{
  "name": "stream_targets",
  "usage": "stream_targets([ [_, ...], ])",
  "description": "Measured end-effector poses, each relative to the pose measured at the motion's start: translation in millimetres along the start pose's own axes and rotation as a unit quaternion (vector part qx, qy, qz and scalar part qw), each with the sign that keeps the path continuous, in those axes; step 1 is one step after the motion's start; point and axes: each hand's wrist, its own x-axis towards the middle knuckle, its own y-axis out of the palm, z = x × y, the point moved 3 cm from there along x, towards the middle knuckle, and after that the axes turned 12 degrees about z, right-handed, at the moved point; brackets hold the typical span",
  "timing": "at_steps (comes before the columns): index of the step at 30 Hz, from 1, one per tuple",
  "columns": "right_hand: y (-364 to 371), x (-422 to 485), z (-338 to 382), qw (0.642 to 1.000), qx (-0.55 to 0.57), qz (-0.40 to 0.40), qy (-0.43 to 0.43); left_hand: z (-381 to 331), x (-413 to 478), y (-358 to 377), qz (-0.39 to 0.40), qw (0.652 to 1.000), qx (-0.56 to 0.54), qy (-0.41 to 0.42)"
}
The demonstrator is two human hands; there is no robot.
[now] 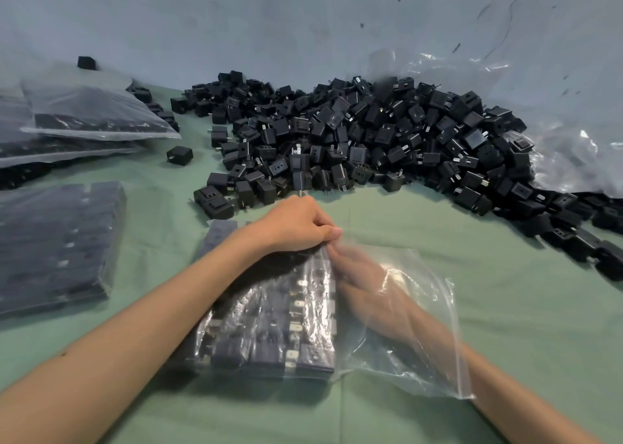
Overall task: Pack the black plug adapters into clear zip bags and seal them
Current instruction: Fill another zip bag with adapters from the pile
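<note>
A clear zip bag (411,329) lies on the green table in front of me, its left part filled with rows of black plug adapters (269,329). My left hand (296,224) rests on the bag's far edge and pinches the plastic between thumb and fingers. My right hand (357,271) is inside the bag's open right part, seen blurred through the plastic, fingers against the adapter rows. A large heap of loose black adapters (364,140) spreads across the far side of the table.
A filled bag (57,244) lies at the left. More filled bags (87,116) are stacked at the far left. One stray adapter (180,155) sits between them and the heap. Crumpled clear plastic (573,133) lies at the far right against a grey wall.
</note>
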Motion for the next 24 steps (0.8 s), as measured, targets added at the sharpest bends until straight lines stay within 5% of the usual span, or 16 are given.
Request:
stream_targets([
  [4, -12, -10, -14, 0.994, -0.084, -0.052, 0.054, 10, -15, -9, 0.043, 0.999, 0.02, -0.016],
  [9, -4, -5, 7, 0.968, -0.139, 0.167, -0.124, 17, -30, 6, 0.004, 0.991, 0.128, -0.035],
  [14, 7, -7, -10, 0.926, -0.341, 0.15, -0.055, 19, -29, 13, 0.004, 0.983, 0.17, -0.061],
  [19, 7, -8, -3, 0.924, -0.351, 0.133, -0.065, 20, -27, 15, 0.027, 0.982, 0.177, -0.061],
  [24, -6, -26, 0, 0.912, -0.34, 0.222, 0.059, 22, -27, 15, 0.051, 0.979, 0.192, -0.053],
])
